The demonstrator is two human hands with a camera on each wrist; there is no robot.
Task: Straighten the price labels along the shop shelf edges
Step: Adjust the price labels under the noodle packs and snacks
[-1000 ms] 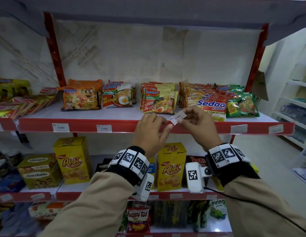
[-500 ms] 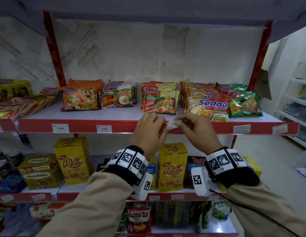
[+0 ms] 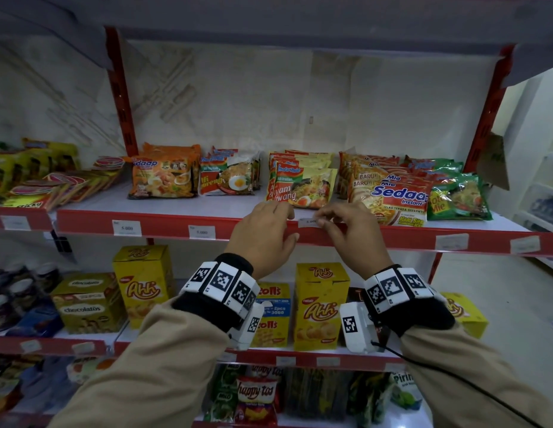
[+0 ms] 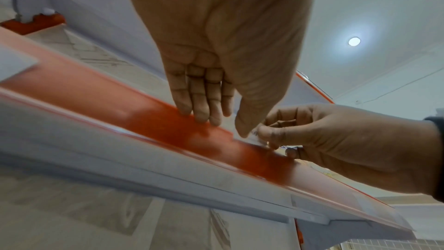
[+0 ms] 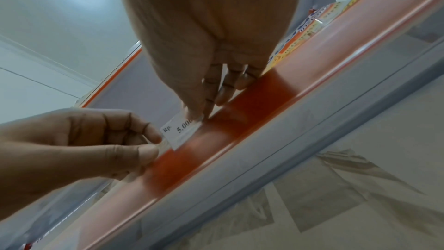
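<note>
A small white price label [image 3: 308, 222] [image 5: 182, 131] printed "Rp. 5.000" lies level against the red shelf-edge strip [image 3: 164, 224] [image 5: 254, 92] of the noodle shelf. My right hand [image 3: 320, 219] pinches the label's right end between thumb and fingertips [image 5: 197, 115]. My left hand [image 3: 292, 224] is just left of the label, fingers over the top of the strip [image 4: 168, 126] and thumb on its front. In the right wrist view its thumb and forefinger [image 5: 150, 136] pinch the strip's clear lip beside the label's left end.
Two more "5.000" labels [image 3: 127, 227] [image 3: 202, 232] sit straight on the strip to the left; two pale labels [image 3: 452, 241] [image 3: 524, 244] sit slightly tilted to the right. Noodle packs [image 3: 301, 188] lie just behind my hands. Yellow snack boxes [image 3: 321, 305] stand on the shelf below.
The label, held up and tilted above the shelf edge a second ago, has come down onto the red strip and lies level. Both hands dropped with it.
</note>
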